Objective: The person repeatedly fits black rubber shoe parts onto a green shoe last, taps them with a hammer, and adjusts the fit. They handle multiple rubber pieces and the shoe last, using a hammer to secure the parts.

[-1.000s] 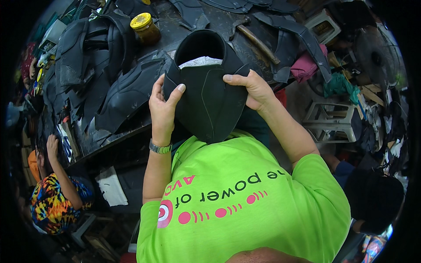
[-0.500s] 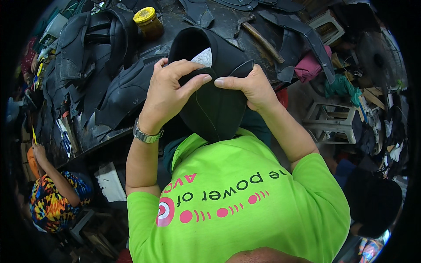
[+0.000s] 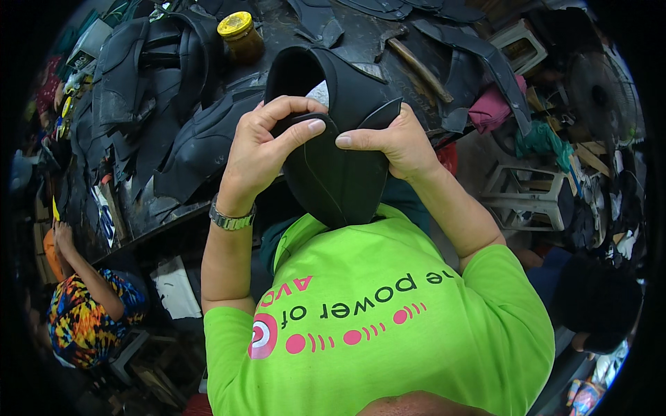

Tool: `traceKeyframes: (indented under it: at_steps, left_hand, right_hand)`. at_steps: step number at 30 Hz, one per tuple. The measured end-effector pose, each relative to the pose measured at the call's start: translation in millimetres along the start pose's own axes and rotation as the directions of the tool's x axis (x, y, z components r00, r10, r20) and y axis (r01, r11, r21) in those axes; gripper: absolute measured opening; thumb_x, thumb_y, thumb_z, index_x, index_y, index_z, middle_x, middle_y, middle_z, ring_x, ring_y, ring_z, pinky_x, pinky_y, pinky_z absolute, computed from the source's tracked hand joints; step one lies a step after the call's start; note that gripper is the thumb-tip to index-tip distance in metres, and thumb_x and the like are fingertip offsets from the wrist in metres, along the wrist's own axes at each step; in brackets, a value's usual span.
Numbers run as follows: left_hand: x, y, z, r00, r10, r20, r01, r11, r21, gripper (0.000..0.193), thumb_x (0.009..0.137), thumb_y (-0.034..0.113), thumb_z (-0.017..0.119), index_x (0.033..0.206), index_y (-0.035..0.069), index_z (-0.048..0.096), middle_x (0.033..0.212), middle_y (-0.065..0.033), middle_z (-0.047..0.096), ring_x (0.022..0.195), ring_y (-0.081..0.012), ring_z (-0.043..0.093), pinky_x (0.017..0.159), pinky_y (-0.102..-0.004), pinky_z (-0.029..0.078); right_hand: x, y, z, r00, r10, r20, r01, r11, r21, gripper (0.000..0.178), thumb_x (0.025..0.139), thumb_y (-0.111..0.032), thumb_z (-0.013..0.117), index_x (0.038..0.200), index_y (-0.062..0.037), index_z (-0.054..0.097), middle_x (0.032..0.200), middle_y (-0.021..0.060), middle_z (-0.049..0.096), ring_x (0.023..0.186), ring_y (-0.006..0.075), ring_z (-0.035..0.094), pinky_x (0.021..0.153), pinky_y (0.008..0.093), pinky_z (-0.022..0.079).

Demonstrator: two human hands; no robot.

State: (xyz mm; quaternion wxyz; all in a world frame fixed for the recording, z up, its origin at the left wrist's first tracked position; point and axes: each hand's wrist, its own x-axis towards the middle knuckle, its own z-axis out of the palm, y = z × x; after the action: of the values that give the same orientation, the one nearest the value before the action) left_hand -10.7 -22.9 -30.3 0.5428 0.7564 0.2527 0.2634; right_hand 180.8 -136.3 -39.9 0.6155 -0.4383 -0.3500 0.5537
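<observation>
Between my two hands is a black shoe upper (image 3: 336, 177), its curved, pointed lower end resting against my green shirt. My left hand (image 3: 267, 145) pinches its edge, thumb on the near side and fingers over the opening. On the opposite side my right hand (image 3: 406, 142) grips the upper, with the thumb pressed on the front and the other fingers behind it, out of sight. A thin thread-like line runs down the front of the upper. Whitish lining (image 3: 319, 91) shows inside the opening.
A dark worktable (image 3: 277, 28) carries a jar with a yellow lid (image 3: 239, 36), a wooden-handled hammer (image 3: 420, 69) and several black shoe uppers (image 3: 208, 139). A plastic stool (image 3: 527, 197) and a fan (image 3: 596, 90) stand right. Another person (image 3: 94, 312) sits at lower left.
My left thumb and fingers have shifted slightly left along the edge, away from my right thumb. The gap between the thumbs is wider, and both hands keep their hold.
</observation>
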Motion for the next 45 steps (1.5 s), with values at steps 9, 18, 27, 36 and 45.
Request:
traceKeyframes:
  at_steps: [9,18,27,36,45]
  left_hand:
    - [-18,34,5,0.943,0.299,-0.144,-0.286,0.953,0.102,0.016,0.082,0.006,0.073,0.097,0.000,0.070,0.101,-0.0091,0.063,0.092,-0.0196,0.062,0.088,-0.0305,0.046]
    - [-43,-41,-10,0.948,-0.229,-0.220,-0.135,0.338,-0.932,0.047,0.108,0.035,0.036,0.128,-0.001,0.058,0.125,-0.0154,0.067,0.116,-0.0236,0.064,0.104,-0.0372,0.047]
    - [-44,-97,11,0.881,-0.271,-0.388,-0.201,0.527,-0.826,0.035,0.107,0.018,0.043,0.134,-0.002,0.053,0.122,-0.0108,0.067,0.110,-0.0184,0.066,0.097,-0.0334,0.054]
    - [-38,-85,18,0.814,-0.322,-0.483,-0.187,0.641,-0.744,0.033,0.107,0.014,0.044,0.133,-0.002,0.054,0.119,-0.0111,0.067,0.105,-0.0162,0.067,0.094,-0.0297,0.055]
    - [-34,-79,19,0.805,-0.317,-0.502,-0.204,0.646,-0.736,0.033,0.107,0.012,0.041,0.134,-0.002,0.054,0.118,-0.0097,0.067,0.103,-0.0126,0.066,0.091,-0.0258,0.055]
  right_hand:
    - [-8,-45,17,0.961,-0.239,0.139,0.273,0.902,-0.333,0.025,0.074,0.004,0.080,0.099,0.0014,0.074,0.092,0.0049,0.075,0.082,0.0106,0.068,0.077,0.0260,0.054]
    - [27,-7,13,0.546,-0.348,0.762,0.656,-0.389,-0.647,0.021,0.071,-0.011,0.065,0.091,-0.0048,0.068,0.078,0.0039,0.061,0.077,0.0204,0.061,0.064,0.0323,0.049]
    - [24,39,3,0.757,-0.176,0.629,0.610,-0.154,-0.777,0.063,0.063,-0.039,0.085,0.108,-0.0002,0.065,0.103,0.0116,0.061,0.102,0.0282,0.058,0.085,0.0383,0.048]
    - [33,7,-40,0.906,-0.066,0.418,0.334,0.718,-0.610,0.079,0.082,-0.023,0.078,0.151,-0.0105,0.040,0.126,0.0139,0.063,0.116,0.0237,0.060,0.106,0.0402,0.041]
    - [92,13,-169,0.923,-0.368,-0.114,-0.218,-0.254,-0.942,0.046,0.090,-0.014,0.056,0.135,-0.0108,0.055,0.117,0.0241,0.063,0.107,0.0418,0.063,0.091,0.0500,0.051]
